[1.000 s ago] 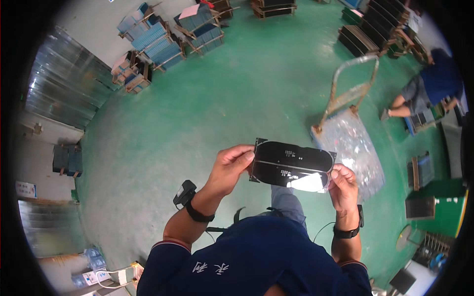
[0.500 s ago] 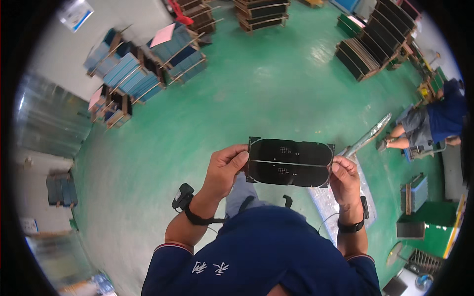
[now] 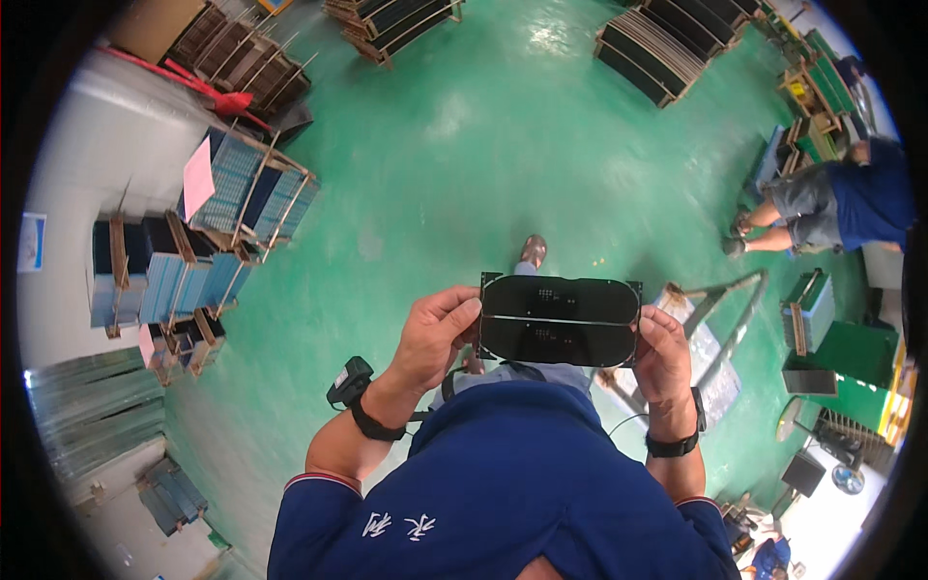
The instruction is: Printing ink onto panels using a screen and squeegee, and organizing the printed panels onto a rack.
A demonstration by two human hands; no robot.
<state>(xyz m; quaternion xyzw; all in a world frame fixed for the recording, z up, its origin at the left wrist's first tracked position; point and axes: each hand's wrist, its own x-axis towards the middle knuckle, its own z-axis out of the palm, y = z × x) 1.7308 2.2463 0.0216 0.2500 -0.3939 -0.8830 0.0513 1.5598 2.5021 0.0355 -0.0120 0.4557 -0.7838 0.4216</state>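
Observation:
A flat black rectangular panel [image 3: 561, 338] spans the gap between my two hands, in front of my body above the floor. It carries two long rounded dark shapes divided by a pale line, with small dots and marks on them. My left hand [image 3: 437, 333] pinches its left edge between thumb and fingers. At the opposite short edge, my right hand [image 3: 663, 350] grips it the same way. Some fingertips are hidden behind the panel. Each forearm wears a black strap, and the left one bears a small black device [image 3: 350, 383].
Racks of stacked blue and dark panels [image 3: 179, 261] line the left wall. Dark panel stacks [image 3: 657, 48] stand at the far side. A low trolley [image 3: 710, 358] with a metal handle is beside my right hand. A person [image 3: 841, 198] is at the right, near a green cabinet [image 3: 855, 372].
My view has turned, so the racks shifted left and down and the trolley's handle shows more fully. A shoe has appeared beyond the panel. Both hands keep hold of the panel.

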